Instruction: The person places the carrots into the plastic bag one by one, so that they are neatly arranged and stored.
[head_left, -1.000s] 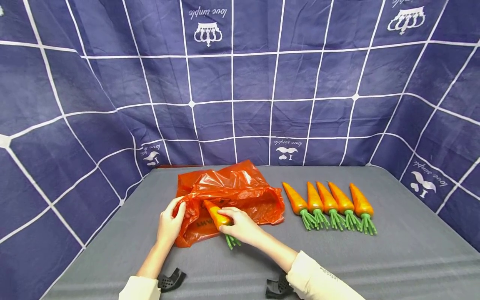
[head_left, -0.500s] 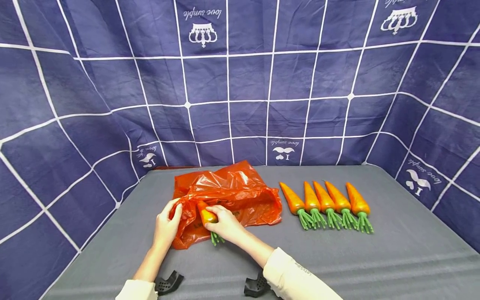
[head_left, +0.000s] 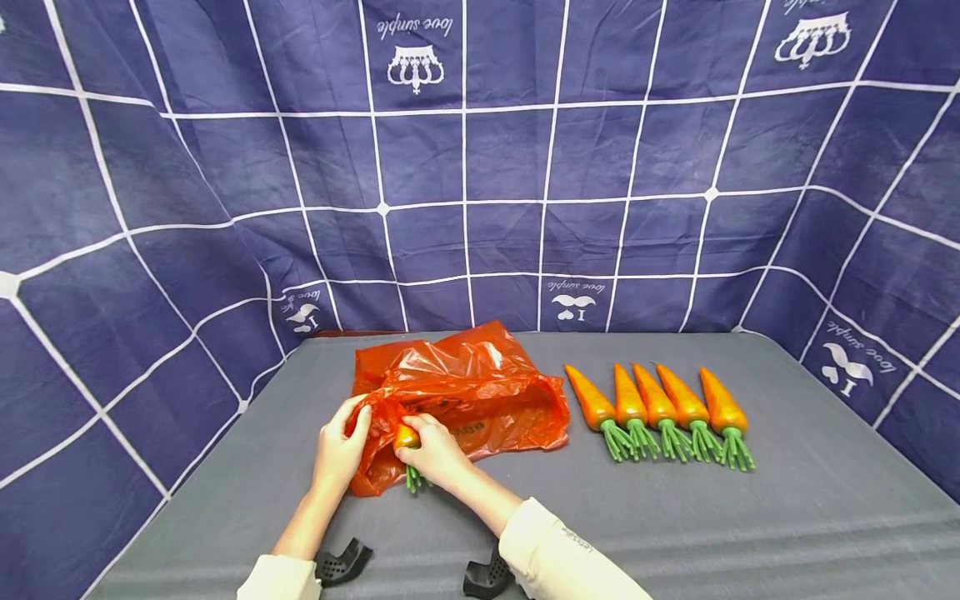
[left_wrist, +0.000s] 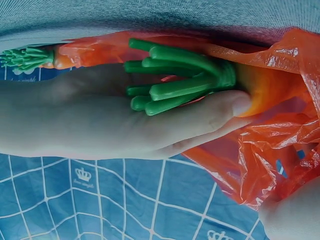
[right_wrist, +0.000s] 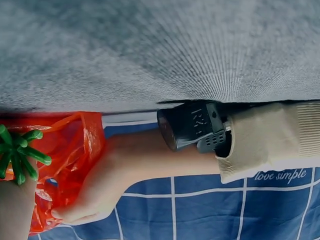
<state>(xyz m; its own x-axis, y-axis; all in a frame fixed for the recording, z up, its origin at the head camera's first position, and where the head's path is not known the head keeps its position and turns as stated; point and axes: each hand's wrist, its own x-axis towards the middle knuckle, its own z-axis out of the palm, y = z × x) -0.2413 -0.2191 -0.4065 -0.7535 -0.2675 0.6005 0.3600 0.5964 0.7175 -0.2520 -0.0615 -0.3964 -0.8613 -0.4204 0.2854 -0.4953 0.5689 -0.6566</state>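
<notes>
A red plastic bag (head_left: 457, 367) lies on the grey surface with its mouth facing the person. My left hand (head_left: 341, 442) pinches the left edge of that mouth between thumb and fingers. In my right hand (head_left: 437, 452) is an orange carrot (head_left: 406, 437), gripped near its thick end, its tip inside the bag and hidden. The carrot's green stems (left_wrist: 180, 80) stick out of the bag toward the person, plain in the left wrist view. In the right wrist view the left hand (right_wrist: 92, 190) holds the crumpled red film.
To the right of the bag, several more carrots (head_left: 660, 408) lie in a row with green stems toward the person. A blue cloth with white grid lines (head_left: 510, 158) hangs behind and at both sides. Black camera mounts (head_left: 342, 562) sit at the wrists.
My right hand has moved left with the carrot and pushed its tip deeper into the bag's mouth. The left hand keeps its hold on the bag's edge.
</notes>
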